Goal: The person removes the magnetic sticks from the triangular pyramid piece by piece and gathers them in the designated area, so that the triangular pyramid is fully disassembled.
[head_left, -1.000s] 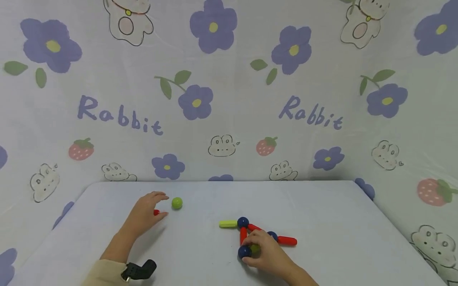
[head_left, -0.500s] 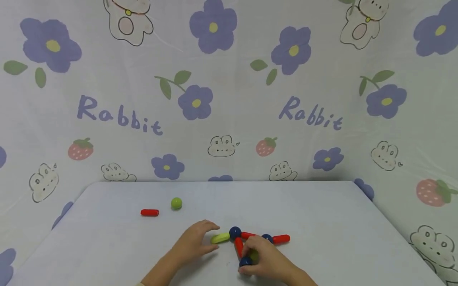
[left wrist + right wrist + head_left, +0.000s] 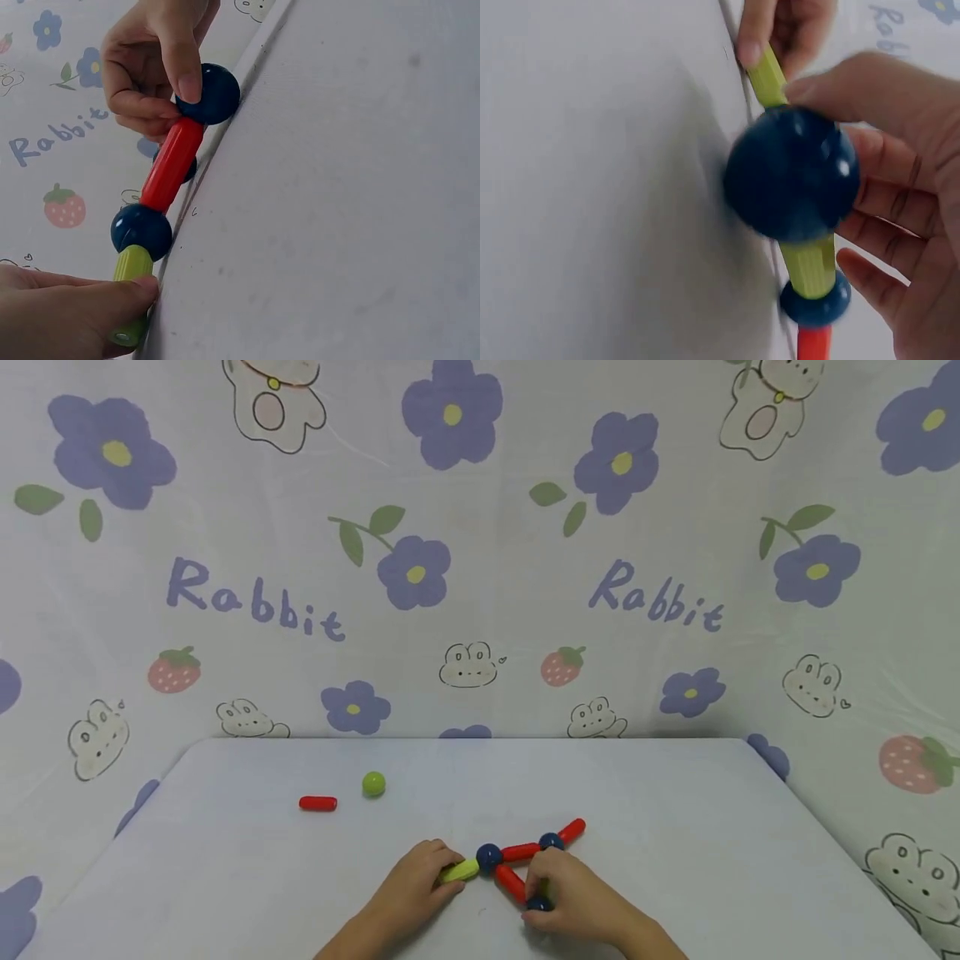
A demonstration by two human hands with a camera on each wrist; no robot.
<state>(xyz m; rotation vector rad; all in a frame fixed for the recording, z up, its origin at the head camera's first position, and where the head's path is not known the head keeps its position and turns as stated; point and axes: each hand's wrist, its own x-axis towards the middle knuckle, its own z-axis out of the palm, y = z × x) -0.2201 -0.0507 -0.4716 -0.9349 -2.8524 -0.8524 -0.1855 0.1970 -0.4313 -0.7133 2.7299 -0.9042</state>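
My left hand (image 3: 408, 885) pinches a yellow-green magnetic stick (image 3: 467, 868) near its free end. That stick joins a blue ball (image 3: 490, 858), from which two red sticks (image 3: 519, 852) spread to the right. In the head view my right hand (image 3: 581, 893) grips the near blue ball (image 3: 538, 904), its thumb against it; the ball fills the middle of the right wrist view. A second yellow-green stick (image 3: 808, 266), partly behind my right hand in the head view, runs to the far blue ball (image 3: 551, 841), closing a triangle. Another red stick (image 3: 573, 830) juts out from there.
A loose red stick (image 3: 318, 804) and a green ball (image 3: 373, 784) lie apart on the white table (image 3: 225, 868), toward the back left. Behind the table's far edge hangs a patterned cloth (image 3: 495, 577).
My left hand has left the loose red stick, come right and nearer, and now pinches the yellow-green stick. The triangle has turned in my right hand, its jutting red stick now slanting away.
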